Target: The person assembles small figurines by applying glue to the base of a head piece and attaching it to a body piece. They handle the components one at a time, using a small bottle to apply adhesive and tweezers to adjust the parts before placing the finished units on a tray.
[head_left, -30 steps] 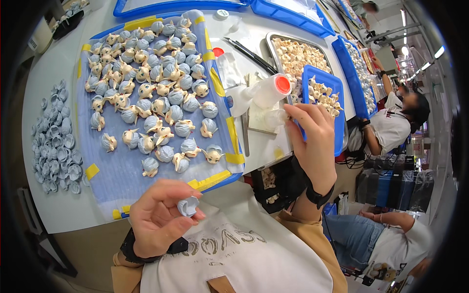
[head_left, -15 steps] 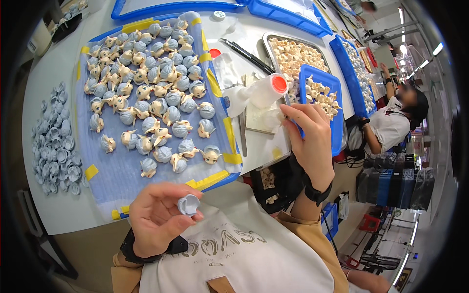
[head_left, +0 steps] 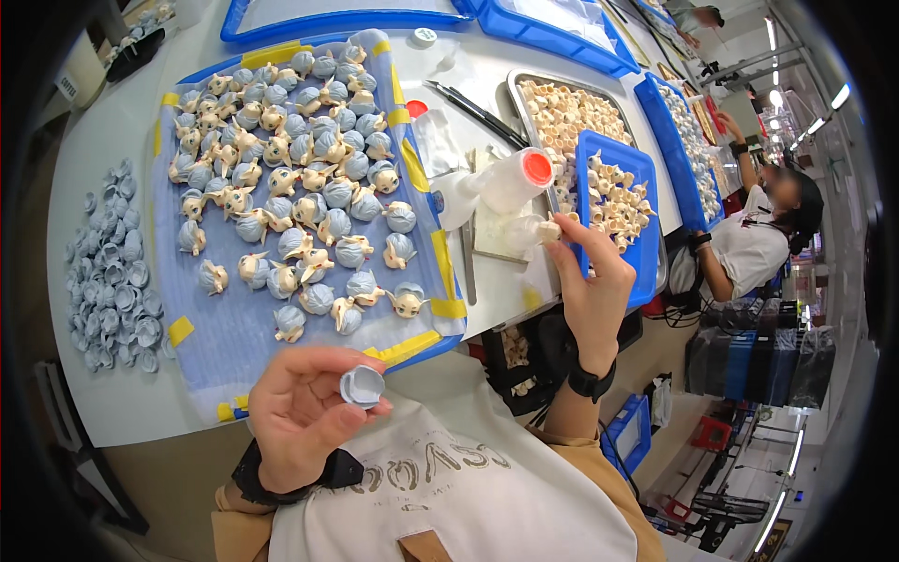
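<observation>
L hand (head_left: 304, 417) sits below the near edge of the table (head_left: 112, 112), fingers curled snug round one small blue-grey cap piece (head_left: 361, 385), pinched betw thumb and index, hollow side up. R hand (head_left: 590, 286) is up at the near-right edge of the tabletop, fingertips closed on a small cream figure head (head_left: 546, 229) just beside the blue bin (head_left: 613, 201) of cream heads.

Progress, as I judge it: blue mat (head_left: 225, 328) on the tabletop carries many finished heads w/ blue hair (head_left: 309, 187), filling its far and middle part; near strip of the mat is bare. Pile of loose blue-grey caps (head_left: 108, 272) at the left edge and metal tray of cream parts (head_left: 562, 108) at the far right are well stocked, so plenty left. Current pair not yet joined: cap and head well apart.

White bottle w/ red cap (head_left: 510, 178) lies just beside R hand. Another person (head_left: 763, 239) sits off to the right.
</observation>
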The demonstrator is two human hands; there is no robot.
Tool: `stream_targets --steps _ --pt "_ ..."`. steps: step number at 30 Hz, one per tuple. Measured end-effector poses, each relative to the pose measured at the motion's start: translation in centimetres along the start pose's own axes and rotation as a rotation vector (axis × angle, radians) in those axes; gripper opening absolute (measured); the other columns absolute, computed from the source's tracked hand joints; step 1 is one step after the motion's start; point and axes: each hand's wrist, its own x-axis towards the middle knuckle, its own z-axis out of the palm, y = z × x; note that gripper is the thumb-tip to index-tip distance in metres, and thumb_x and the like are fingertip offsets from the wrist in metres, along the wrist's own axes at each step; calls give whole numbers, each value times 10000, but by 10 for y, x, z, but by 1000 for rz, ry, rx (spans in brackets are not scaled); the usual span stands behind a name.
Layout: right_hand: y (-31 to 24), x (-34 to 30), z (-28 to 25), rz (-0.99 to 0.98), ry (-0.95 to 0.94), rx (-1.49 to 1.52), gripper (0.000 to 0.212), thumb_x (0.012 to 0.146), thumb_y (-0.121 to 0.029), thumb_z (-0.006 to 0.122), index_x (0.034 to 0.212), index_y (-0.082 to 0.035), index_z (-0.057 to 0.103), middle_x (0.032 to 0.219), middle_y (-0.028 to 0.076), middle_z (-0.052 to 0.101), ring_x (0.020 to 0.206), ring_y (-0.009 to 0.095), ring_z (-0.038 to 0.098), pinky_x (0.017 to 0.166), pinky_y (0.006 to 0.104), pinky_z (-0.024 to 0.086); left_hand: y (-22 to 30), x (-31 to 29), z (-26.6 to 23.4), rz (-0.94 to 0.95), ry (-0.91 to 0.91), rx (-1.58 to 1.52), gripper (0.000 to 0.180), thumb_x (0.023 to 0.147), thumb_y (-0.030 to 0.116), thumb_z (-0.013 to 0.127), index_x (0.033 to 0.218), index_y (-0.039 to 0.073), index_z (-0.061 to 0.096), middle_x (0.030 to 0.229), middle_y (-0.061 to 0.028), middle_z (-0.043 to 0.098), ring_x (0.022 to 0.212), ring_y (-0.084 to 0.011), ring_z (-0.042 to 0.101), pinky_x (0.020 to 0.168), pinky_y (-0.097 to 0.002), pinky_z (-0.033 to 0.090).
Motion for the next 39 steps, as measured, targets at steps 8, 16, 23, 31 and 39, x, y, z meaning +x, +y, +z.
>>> stream_targets --steps 8,16,23,31,39 --pt "-68 -21 -13 -181 -91 575 314 635 17 679 944 33 625 853 129 637 763 255 590 677 324 444 1 3 7 -113 -34 -53 353 765 -85 583 1089 -83 442 1051 -188 550 930 -197 581 828 -321 490" --pt "-94 -23 7 -458 -356 537 333 625 -68 709 940 -1 626 873 72 617 770 223 561 700 338 426 -6 -1 2 1 -62 11 376 757 -85 609 1097 -66 452 1035 -168 558 913 -187 587 810 -301 493" --pt "-98 -27 22 -490 -438 525 443 636 -147 700 1032 15 583 837 73 561 753 229 514 719 354 429 5 -5 4 -134 77 55 535 792 -11 608 1236 -16 310 884 -110 590 836 -138 588 753 -251 492" --pt "-102 -36 29 -577 -320 321 358 698 -317 642 888 -17 595 710 14 495 620 175 463 573 284 373 18 -2 -3 -282 -72 163 617 855 48 537 1330 8 145 760 -59 572 697 -69 533 654 -187 433" --pt "-93 -30 25 -423 -311 600 443 758 -371 604 1005 -5 578 944 102 564 820 228 546 678 321 435 32 -20 -18 -200 -18 286 409 775 20 623 1143 -30 453 901 -104 614 809 -131 602 690 -230 476"
